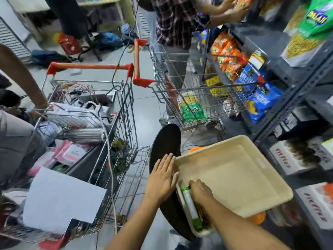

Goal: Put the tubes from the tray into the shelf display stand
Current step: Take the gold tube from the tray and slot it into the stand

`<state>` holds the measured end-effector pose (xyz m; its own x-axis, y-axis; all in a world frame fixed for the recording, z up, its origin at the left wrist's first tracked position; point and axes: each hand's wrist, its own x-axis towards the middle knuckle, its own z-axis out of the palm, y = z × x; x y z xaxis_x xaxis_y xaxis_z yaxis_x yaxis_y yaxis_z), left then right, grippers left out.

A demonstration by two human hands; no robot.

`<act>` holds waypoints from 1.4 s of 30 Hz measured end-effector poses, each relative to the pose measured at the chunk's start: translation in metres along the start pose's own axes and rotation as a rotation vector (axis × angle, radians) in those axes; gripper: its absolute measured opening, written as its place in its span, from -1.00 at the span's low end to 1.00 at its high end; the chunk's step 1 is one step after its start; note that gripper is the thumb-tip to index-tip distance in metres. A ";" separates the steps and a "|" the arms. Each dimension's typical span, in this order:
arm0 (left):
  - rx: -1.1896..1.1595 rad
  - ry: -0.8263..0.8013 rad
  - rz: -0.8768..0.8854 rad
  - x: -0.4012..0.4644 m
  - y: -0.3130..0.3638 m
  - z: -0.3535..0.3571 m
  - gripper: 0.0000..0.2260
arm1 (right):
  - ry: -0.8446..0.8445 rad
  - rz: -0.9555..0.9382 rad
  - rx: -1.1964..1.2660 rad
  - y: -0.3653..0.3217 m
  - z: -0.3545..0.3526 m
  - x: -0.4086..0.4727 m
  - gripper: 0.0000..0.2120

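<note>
Right hand (200,192) fingers close around a white-green tube (191,207) in the beige tray (252,177); left hand (162,179) lies flat, fingers spread.

My left hand (163,179) lies flat and open, palm down, fingers straight and close together, pointing up and away from me, the fingertips spread only a little. The thumb side faces right. Its forearm runs back bare toward the lower left of the view, the wrist nearly straight. My right hand (200,193) sits just beside it to the right and slightly nearer me, knuckles up, fingers curled downward and tucked under so their tips are hidden; whether they have closed on anything I cannot tell. The right forearm, also bare, stretches back toward the lower right, crossing the bottom edge of the view.
</note>
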<state>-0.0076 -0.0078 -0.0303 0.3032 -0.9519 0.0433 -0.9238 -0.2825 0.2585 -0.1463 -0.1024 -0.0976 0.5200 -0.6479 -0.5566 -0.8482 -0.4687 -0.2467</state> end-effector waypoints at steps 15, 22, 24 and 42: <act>0.030 0.016 0.000 -0.002 0.004 -0.001 -0.47 | -0.175 -0.247 -0.039 0.003 -0.095 -0.024 -0.77; 0.059 0.167 0.103 0.057 0.070 -0.054 -0.33 | 0.261 -0.325 -0.055 0.031 -0.245 -0.121 -0.85; 0.010 0.225 0.183 0.089 0.109 -0.078 -0.34 | 0.414 -0.341 -0.078 0.043 -0.290 -0.163 -0.87; -0.364 0.553 1.076 0.164 0.552 -0.244 -0.55 | 1.310 0.555 -0.453 0.188 -0.526 -0.519 -0.40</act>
<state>-0.4110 -0.2911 0.3548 -0.4219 -0.4777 0.7706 -0.6724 0.7350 0.0875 -0.5226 -0.1700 0.5619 0.0772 -0.7518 0.6549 -0.9882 0.0294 0.1503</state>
